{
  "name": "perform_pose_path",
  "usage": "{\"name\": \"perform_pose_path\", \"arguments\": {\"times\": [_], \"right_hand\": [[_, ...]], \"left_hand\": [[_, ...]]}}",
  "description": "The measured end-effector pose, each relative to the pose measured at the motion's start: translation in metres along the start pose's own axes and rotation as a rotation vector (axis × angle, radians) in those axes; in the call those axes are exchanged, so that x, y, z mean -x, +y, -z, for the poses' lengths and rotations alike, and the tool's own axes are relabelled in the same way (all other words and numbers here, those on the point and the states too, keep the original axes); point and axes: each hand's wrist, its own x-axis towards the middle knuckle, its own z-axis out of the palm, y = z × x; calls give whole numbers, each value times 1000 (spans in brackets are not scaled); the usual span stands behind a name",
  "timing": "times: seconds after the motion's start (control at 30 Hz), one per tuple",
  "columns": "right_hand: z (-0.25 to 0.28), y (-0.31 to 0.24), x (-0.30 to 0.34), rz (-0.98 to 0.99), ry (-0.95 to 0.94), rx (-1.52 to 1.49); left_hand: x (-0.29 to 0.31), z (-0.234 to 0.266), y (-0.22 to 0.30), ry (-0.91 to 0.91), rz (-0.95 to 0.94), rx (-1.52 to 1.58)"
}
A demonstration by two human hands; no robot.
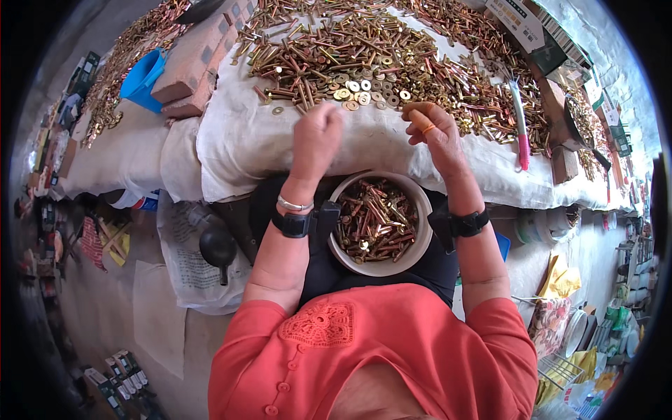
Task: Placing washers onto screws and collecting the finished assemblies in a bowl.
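My left hand is closed in a loose fist above the front of the white cloth, slightly smeared by motion; whatever is inside it is hidden. To its right, my right hand has its fingers bent inward, an orange band round one finger, and anything pinched there is too small to make out. Just beyond both hands lie flat round washers in brass and silver tones. Behind them spreads a heap of brassy bolts. On my lap, between my forearms, sits a pale round tub filled with bolts.
A blue bucket and reddish bricks stand at the left of the table. On the right lie a pink-handled brush, a brick and cardboard boxes. A black bulb-shaped object rests on a plastic bag at lower left.
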Motion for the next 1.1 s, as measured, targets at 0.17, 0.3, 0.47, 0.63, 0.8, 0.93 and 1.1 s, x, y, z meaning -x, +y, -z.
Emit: {"name": "perform_pose_path", "arguments": {"times": [0.17, 0.3, 0.47, 0.63, 0.8, 0.93, 1.1], "right_hand": [[-2, 9, -7, -38, -16, -36], [-5, 9, -11, -78, -25, 4], [-5, 13, -12, -124, -34, 11], [-22, 10, -26, -20, -71, 95], [-49, 19, -49, 381, -78, 475], [-74, 14, -52, 278, -32, 970], [-67, 14, -52, 271, -40, 1012]], "left_hand": [[-12, 18, 3, 193, 305, -949], [-13, 12, 3, 97, 268, -1019], [-13, 17, -8, 156, 225, -410], [-13, 5, 5, 242, 200, 693], [-16, -2, -4, 50, 311, 1059], [-17, -2, -7, 114, 318, 1022], [-12, -6, 0, 70, 258, 863]]}}
